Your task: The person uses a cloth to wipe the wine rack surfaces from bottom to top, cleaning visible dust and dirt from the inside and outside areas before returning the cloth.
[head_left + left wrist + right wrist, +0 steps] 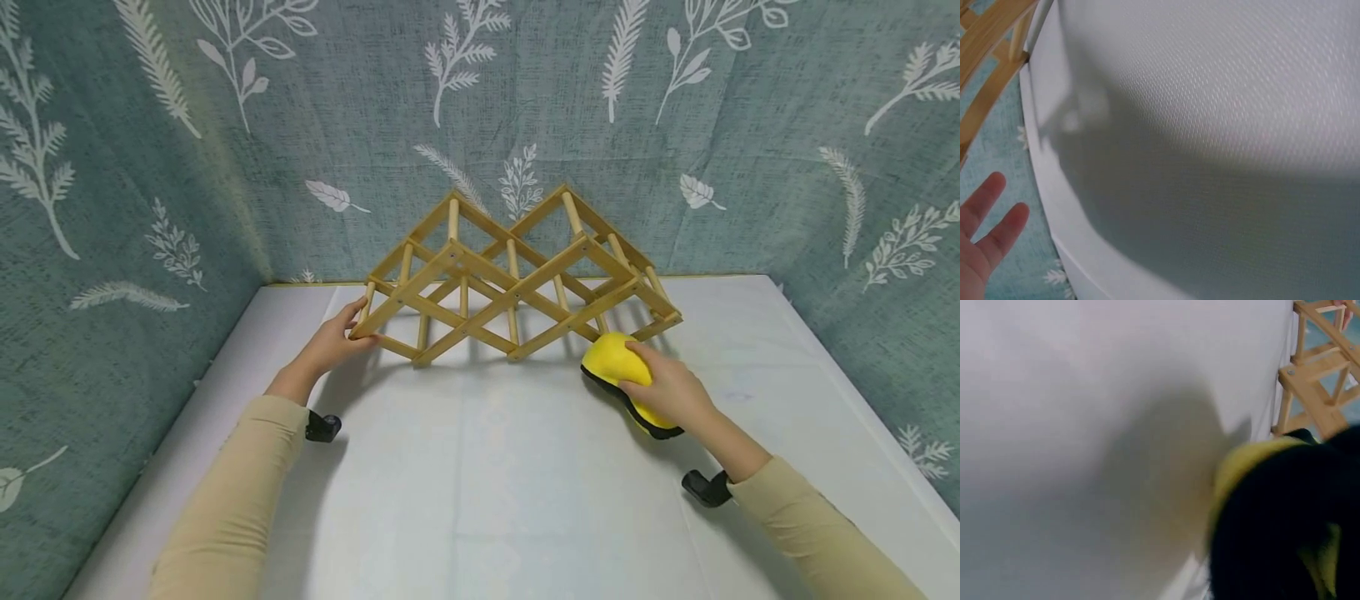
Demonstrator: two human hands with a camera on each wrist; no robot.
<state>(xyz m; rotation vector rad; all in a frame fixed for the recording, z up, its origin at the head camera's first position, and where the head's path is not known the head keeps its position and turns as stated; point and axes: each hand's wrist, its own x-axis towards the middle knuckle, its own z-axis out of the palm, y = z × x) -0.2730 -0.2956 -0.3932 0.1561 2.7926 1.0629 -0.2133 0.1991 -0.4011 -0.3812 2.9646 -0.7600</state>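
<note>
A folding lattice wine rack [517, 293] of light wood stands at the table's back. At its left end my left hand [330, 340] pinches the frame by a round dowel. Two fingers [1005, 230] of that hand stick out straight in the left wrist view. My right hand [671, 392] grips a yellow padded thing [617, 358] with a waisted outline and a black edge, its kind unclear. It is close in front of the rack's right end; whether they touch cannot be told. Its dark side [1272, 506] fills the right wrist view's lower right corner, blurred.
The white tabletop [480, 475] stretches in front of the rack. Grey-green cloth [360, 108] with white leaf prints encloses the back and both sides. A small black device [324, 427] sits at my left wrist, and a similar one [707, 488] at my right.
</note>
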